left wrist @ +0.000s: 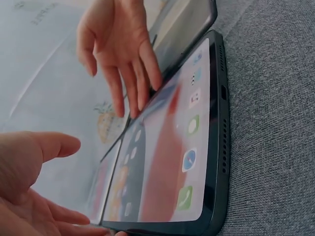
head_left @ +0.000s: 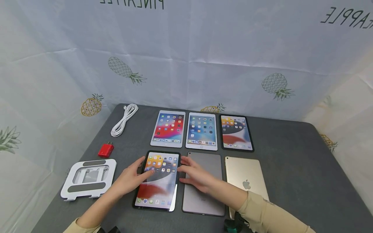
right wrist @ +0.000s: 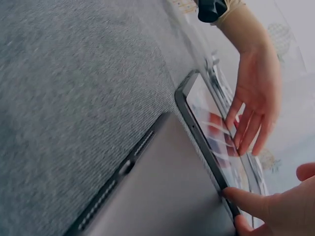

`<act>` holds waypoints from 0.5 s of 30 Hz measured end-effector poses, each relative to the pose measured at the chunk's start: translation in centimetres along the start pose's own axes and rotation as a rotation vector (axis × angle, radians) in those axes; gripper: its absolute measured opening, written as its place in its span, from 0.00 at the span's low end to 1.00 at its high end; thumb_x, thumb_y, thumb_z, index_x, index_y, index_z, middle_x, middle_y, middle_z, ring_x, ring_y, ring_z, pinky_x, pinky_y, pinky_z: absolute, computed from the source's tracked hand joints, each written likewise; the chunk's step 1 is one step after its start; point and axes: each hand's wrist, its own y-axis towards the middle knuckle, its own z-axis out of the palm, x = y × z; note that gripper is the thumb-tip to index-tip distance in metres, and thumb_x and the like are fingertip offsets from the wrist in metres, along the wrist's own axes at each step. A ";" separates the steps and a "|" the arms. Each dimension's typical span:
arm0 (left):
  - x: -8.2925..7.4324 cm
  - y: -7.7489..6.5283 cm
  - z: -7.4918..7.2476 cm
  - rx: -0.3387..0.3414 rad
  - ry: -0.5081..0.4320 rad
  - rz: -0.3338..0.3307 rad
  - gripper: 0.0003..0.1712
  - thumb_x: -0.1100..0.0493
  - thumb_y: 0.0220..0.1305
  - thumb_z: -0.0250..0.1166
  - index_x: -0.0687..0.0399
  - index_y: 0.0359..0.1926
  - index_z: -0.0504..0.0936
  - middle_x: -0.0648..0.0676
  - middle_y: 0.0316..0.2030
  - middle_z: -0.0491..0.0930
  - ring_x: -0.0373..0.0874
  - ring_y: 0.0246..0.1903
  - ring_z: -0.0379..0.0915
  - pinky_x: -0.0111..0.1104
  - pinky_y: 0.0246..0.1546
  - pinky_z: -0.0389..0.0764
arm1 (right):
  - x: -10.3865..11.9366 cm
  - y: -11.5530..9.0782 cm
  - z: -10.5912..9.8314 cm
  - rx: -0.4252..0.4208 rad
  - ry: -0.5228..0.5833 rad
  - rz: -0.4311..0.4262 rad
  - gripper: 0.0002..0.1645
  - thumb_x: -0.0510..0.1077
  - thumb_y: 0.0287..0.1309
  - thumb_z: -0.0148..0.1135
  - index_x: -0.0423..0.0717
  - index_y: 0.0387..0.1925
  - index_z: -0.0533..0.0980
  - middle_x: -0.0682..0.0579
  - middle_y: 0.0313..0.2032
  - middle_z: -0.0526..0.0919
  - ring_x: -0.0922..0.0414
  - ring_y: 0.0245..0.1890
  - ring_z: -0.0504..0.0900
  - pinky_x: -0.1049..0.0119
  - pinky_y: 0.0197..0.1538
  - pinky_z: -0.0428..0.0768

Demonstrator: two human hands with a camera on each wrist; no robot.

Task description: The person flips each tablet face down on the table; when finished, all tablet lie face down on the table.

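Observation:
A black-framed tablet (head_left: 158,184) lies face up on the dark table, its lit screen showing rows of icons. My left hand (head_left: 129,178) is at its left edge, fingers along the side and thumb reaching over the screen. On the opposite edge, my right hand (head_left: 199,174) touches the frame with extended fingertips, as the right wrist view shows at the tablet's side (right wrist: 204,130). Below that hand lies a grey tablet (head_left: 204,204), back up and partly covered by the palm. Neither hand curls round anything; in the left wrist view the right hand's fingers (left wrist: 140,81) are straight.
A gold tablet (head_left: 243,171) lies back up at the right, partly under the right forearm. Behind stand in a row two white-framed tablets (head_left: 168,128) and a black-framed one (head_left: 236,132). At the left are a white cable (head_left: 123,121), a red charger (head_left: 106,149) and a white folding stand (head_left: 88,187).

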 end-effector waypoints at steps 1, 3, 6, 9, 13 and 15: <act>0.1 0.0 0.0 0.002 -0.020 -0.012 0.47 0.43 0.64 0.63 0.69 0.71 0.57 0.71 0.66 0.64 0.65 0.60 0.67 0.57 0.55 0.72 | 0.0 0.0 0.1 -0.011 0.009 0.003 0.44 0.36 0.60 0.54 0.32 0.72 0.46 0.33 0.72 0.46 0.40 0.67 0.57 0.42 0.60 0.71; 0.2 0.0 -0.1 0.001 -0.054 -0.018 0.46 0.44 0.65 0.63 0.68 0.71 0.57 0.70 0.65 0.65 0.64 0.62 0.65 0.56 0.57 0.70 | 0.1 0.1 0.4 -0.033 0.022 0.011 0.44 0.36 0.60 0.54 0.32 0.73 0.45 0.34 0.72 0.46 0.40 0.68 0.55 0.41 0.58 0.72; 0.4 0.1 -0.2 -0.014 -0.074 -0.015 0.43 0.46 0.65 0.63 0.68 0.70 0.59 0.68 0.65 0.67 0.62 0.63 0.64 0.56 0.60 0.67 | 0.2 0.2 0.6 -0.050 0.023 0.021 0.45 0.36 0.61 0.54 0.34 0.73 0.45 0.34 0.72 0.46 0.39 0.67 0.55 0.41 0.57 0.73; 0.4 0.2 -0.3 -0.021 -0.080 -0.009 0.42 0.47 0.66 0.63 0.68 0.70 0.61 0.68 0.64 0.67 0.62 0.63 0.64 0.56 0.60 0.67 | 0.3 0.2 0.7 -0.058 0.009 0.026 0.45 0.37 0.61 0.55 0.35 0.74 0.45 0.34 0.72 0.46 0.39 0.67 0.55 0.41 0.56 0.74; 0.5 0.3 -0.4 -0.011 -0.090 -0.015 0.41 0.46 0.66 0.62 0.69 0.69 0.61 0.68 0.63 0.68 0.62 0.63 0.65 0.55 0.59 0.68 | 0.2 0.2 0.9 -0.070 -0.009 0.018 0.45 0.38 0.61 0.55 0.35 0.73 0.46 0.34 0.72 0.46 0.39 0.67 0.56 0.40 0.55 0.75; 0.5 0.4 -0.5 -0.007 -0.108 -0.018 0.41 0.45 0.66 0.62 0.69 0.69 0.62 0.69 0.64 0.68 0.62 0.63 0.65 0.54 0.59 0.69 | 0.2 0.2 0.9 -0.080 -0.014 0.013 0.45 0.38 0.61 0.56 0.35 0.73 0.46 0.34 0.72 0.46 0.38 0.67 0.56 0.40 0.55 0.75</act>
